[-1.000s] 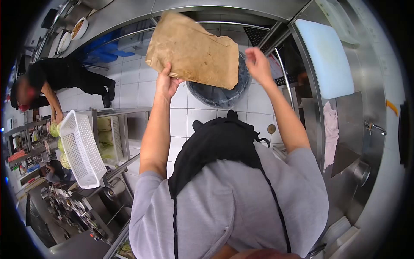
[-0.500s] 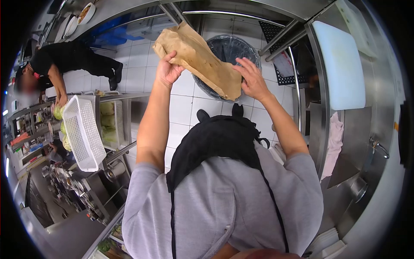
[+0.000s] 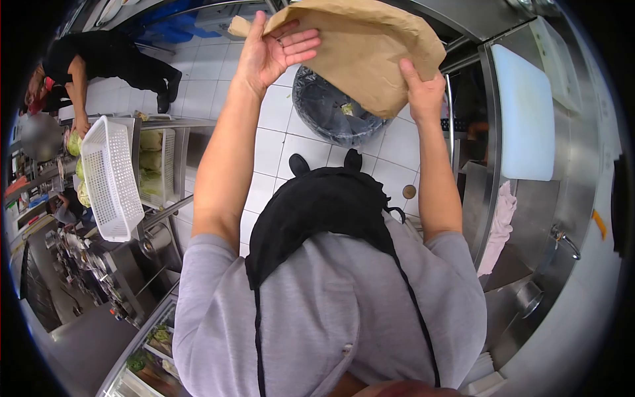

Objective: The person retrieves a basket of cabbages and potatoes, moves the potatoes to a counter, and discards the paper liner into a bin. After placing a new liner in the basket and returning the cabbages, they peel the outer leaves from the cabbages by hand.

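A large brown paper bag (image 3: 370, 49), creased and widened, is held up in front of me over the lined bin. My right hand (image 3: 425, 92) grips its right edge, thumb on the near face. At the left end of the bag is my left hand (image 3: 272, 56), palm up with fingers stretched out against the paper. Below the bag, the round bin (image 3: 331, 126) with a clear-and-black plastic liner stands on the floor, some pale scraps inside. The bag partly hides the bin's far rim.
On the left, a white perforated basket (image 3: 114, 182) sits beside cabbages (image 3: 151, 162) in another crate. A person in black (image 3: 109, 63) bends there, a hand at the cabbages. To the right are a steel counter, a pale blue cutting board (image 3: 522, 112) and a pink cloth (image 3: 497, 228).
The bag has been raised and spread out wider, moving up and right. My right hand has closed on its edge; my left hand has opened from its grip.
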### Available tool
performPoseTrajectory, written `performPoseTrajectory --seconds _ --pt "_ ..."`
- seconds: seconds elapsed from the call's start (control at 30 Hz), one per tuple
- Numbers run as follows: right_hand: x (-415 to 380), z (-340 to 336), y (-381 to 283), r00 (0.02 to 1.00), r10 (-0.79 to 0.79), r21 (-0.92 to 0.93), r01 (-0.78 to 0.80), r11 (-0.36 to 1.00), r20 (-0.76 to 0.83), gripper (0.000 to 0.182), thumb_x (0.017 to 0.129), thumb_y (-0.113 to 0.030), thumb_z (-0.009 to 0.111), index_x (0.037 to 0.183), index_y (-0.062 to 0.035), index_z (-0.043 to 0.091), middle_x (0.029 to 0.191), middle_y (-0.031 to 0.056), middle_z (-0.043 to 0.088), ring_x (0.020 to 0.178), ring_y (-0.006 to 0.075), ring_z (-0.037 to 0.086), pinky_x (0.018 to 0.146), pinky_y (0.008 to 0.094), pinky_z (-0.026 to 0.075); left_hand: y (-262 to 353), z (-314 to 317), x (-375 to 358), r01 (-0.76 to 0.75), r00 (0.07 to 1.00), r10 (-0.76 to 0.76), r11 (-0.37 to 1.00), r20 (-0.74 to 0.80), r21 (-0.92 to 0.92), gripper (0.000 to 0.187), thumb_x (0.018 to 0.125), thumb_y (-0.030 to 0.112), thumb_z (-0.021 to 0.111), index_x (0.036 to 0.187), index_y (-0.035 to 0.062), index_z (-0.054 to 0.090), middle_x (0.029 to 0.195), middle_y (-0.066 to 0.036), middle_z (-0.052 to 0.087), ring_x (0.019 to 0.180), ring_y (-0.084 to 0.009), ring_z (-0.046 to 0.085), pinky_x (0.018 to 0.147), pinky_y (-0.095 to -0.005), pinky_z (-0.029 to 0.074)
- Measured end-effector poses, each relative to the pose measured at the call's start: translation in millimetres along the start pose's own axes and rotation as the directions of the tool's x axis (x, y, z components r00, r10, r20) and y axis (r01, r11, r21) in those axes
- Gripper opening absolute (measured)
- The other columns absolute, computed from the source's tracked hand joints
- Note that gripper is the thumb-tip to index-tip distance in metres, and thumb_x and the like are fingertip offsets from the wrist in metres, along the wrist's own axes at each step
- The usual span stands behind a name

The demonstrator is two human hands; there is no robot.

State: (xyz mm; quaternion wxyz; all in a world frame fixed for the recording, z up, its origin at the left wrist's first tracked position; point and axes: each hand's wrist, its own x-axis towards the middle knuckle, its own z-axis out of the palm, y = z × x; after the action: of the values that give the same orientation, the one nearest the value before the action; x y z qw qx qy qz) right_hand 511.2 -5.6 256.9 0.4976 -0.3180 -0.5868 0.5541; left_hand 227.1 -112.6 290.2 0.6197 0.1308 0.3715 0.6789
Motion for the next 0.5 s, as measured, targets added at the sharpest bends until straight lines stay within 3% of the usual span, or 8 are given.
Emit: performPoseTrajectory --seconds 0.1,0.13,0.17,0.23,0.33,0.43,0.47,0.5 --pt "-13 -37 88 0.956 0.264 -0.262 -0.29 0.92 -0.13 0.033 0.088 -0.024 0.078 0.104 0.0037 0.071 0.099 0.0119 0.075 0.09 0.0181 0.069 0.082 0.0314 0.054 -3 -18 -14 0.074 0.996 -0.069 0.993 -0.055 0.09 0.077 0.104 0.056 0.035 0.142 -0.0099 0.039 0.119 -0.034 0.06 0.105 -0.0408 0.065 0.092 -0.0509 0.055" --pt "-32 -59 136 0.919 0.385 -0.725 -0.324 0.607 -0.089 0.036 0.088 -0.027 0.077 0.105 0.0043 0.071 0.1 0.0128 0.075 0.09 0.0212 0.07 0.082 0.0336 0.054 -16 -38 -21 0.106 0.99 -0.095 0.988 -0.104 0.115 0.072 0.105 0.054 0.036 0.139 -0.0088 0.044 0.109 -0.029 0.065 0.094 -0.0357 0.069 0.085 -0.0467 0.058" --pt "-55 -82 181 0.858 0.5 -0.972 -0.204 0.113 -0.122 0.039 0.089 -0.03 0.076 0.107 0.0048 0.071 0.1 0.0137 0.075 0.09 0.0243 0.071 0.082 0.0357 0.054 -34 -63 -32 0.145 0.98 -0.124 0.98 -0.156 0.134 0.067 0.106 0.051 0.036 0.137 -0.0078 0.048 0.099 -0.024 0.07 0.082 -0.0305 0.072 0.078 -0.0425 0.06" --pt "-80 -112 204 0.861 0.424 -0.857 -0.424 0.293 -0.281 0.04 0.086 -0.03 0.074 0.108 0.0037 0.072 0.103 0.0221 0.074 0.095 0.035 0.072 0.085 0.0428 0.054 -66 -146 -51 0.228 0.963 -0.172 0.93 -0.205 0.29 0.043 0.105 0.033 0.047 0.128 -0.0023 0.058 0.068 -0.007 0.063 0.051 -0.0156 0.055 0.055 -0.0305 0.052" --pt "-79 -107 178 0.776 0.587 -0.196 -0.628 0.753 -0.233 0.043 0.086 -0.036 0.069 0.112 -0.0018 0.073 0.107 0.0266 0.07 0.103 0.0449 0.067 0.092 0.049 0.052 -102 -154 -104 0.284 0.868 -0.116 0.913 -0.482 0.292 0.034 0.098 0.013 0.057 0.13 0.002 0.057 0.079 -0.004 0.061 0.053 -0.0106 0.047 0.048 -0.0269 0.043" --pt "-68 -120 200 0.764 0.54 -0.766 -0.567 0.303 -0.351 0.037 0.089 -0.03 0.07 0.11 0.0005 0.072 0.104 0.0205 0.074 0.094 0.0354 0.072 0.086 0.0436 0.054 -119 -176 -106 0.282 0.833 -0.06 0.902 -0.55 0.328 0.045 0.095 0.012 0.062 0.138 0.0036 0.052 0.102 -0.008 0.064 0.072 -0.0145 0.059 0.061 -0.0302 0.051" --pt "-61 -112 189 0.803 0.512 -0.823 -0.493 0.281 -0.306 0.03 0.092 -0.024 0.069 0.107 0.0019 0.073 0.099 0.014 0.075 0.087 0.023 0.071 0.08 0.0381 0.055 -116 -159 -96 0.274 0.811 -0.019 0.895 -0.584 0.351 0.05 0.094 0.015 0.063 0.141 0.0036 0.049 0.111 -0.009 0.063 0.082 -0.0163 0.061 0.068 -0.0321 0.053" --pt "-50 -101 180 0.795 0.542 -0.697 -0.551 0.459 -0.272 0.029 0.093 -0.023 0.069 0.107 0.0026 0.072 0.098 0.0128 0.075 0.086 0.0208 0.07 0.078 0.0367 0.055 -110 -146 -89 0.265 0.786 0.025 0.89 -0.618 0.372 0.055 0.094 0.017 0.064 0.144 0.0036 0.047 0.119 -0.01 0.063 0.092 -0.0182 0.064 0.074 -0.0341 0.055"
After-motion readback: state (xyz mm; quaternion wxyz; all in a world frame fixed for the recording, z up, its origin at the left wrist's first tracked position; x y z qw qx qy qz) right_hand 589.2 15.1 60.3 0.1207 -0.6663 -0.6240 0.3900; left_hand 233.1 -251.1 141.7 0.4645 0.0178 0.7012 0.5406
